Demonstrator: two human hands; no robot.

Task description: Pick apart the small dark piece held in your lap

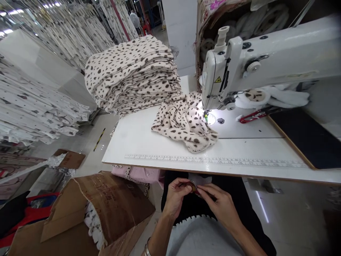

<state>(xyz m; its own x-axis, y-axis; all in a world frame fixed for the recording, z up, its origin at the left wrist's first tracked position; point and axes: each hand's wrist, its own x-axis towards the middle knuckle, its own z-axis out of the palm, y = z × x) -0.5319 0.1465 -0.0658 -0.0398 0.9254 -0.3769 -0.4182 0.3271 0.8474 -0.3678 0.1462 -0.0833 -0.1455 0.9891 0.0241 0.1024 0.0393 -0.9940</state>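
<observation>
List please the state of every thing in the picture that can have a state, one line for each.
Left hand: pinching a small item below the table edge.
Right hand: pinching the same small item.
Sewing machine: work light on, nothing under the needle.
Loose spotted fabric: crumpled beside the needle.
Fabric stack: folded, piled high.
Cardboard box: open, torn.
Red-handled scissors: lying flat.

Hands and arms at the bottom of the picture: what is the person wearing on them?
Both the left hand and the right hand are bare, with no gloves or visible rings. The forearms show no sleeves. A silver bangle circles the left wrist.
</observation>
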